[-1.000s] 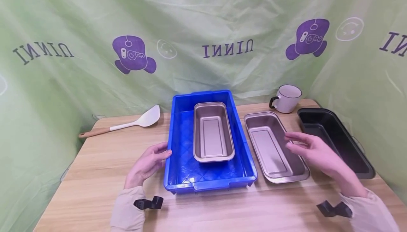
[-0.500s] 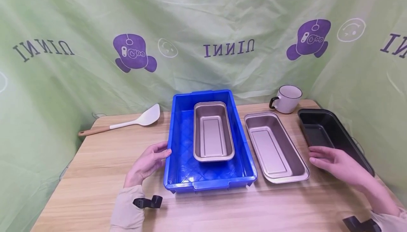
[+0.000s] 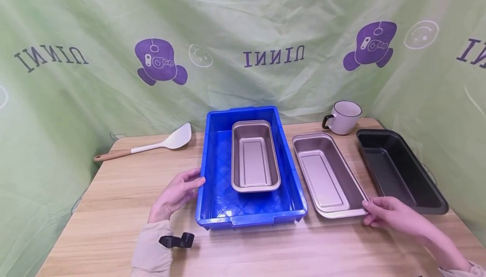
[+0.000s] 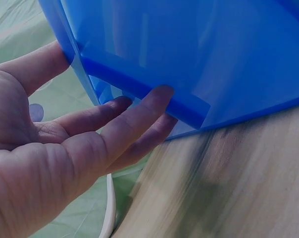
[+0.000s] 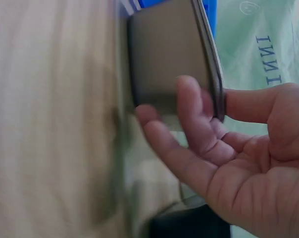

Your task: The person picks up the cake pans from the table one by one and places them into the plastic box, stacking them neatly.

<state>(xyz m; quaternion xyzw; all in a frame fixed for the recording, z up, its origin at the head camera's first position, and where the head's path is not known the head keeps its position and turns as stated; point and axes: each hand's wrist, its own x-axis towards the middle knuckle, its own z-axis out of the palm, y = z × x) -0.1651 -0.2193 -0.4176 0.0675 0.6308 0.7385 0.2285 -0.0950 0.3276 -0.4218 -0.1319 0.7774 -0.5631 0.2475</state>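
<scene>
Clock positions read from the bin's middle, 12 at the curtain [image 3: 212,24].

1. Blue bin [image 3: 252,221]: upright on the wooden table [image 3: 281,249]. Contents: one inner loaf pan [image 3: 254,161], brownish metal, upright, set slightly toward 1 o'clock.

2. Outer loaf pan [image 3: 320,180]: same brownish metal, upright, at 3 o'clock, just beside the bin.

3. Black pan [image 3: 392,173]: upright, farther out at 3 o'clock.

4. White mug [image 3: 346,117]: upright, at 2 o'clock, black handle toward the bin; contents cannot be told.

5. White spatula [image 3: 176,140]: flat, between 9 and 10 o'clock, wooden handle outermost.

6. Left hand [image 3: 177,194]: between 8 and 9 o'clock; thumb on the rim, fingers against the outer wall, gripping the bin's side.

7. Right hand [image 3: 392,214]: at 4 o'clock; thumb and fingers narrow, pinching the outer loaf pan's near corner.
</scene>
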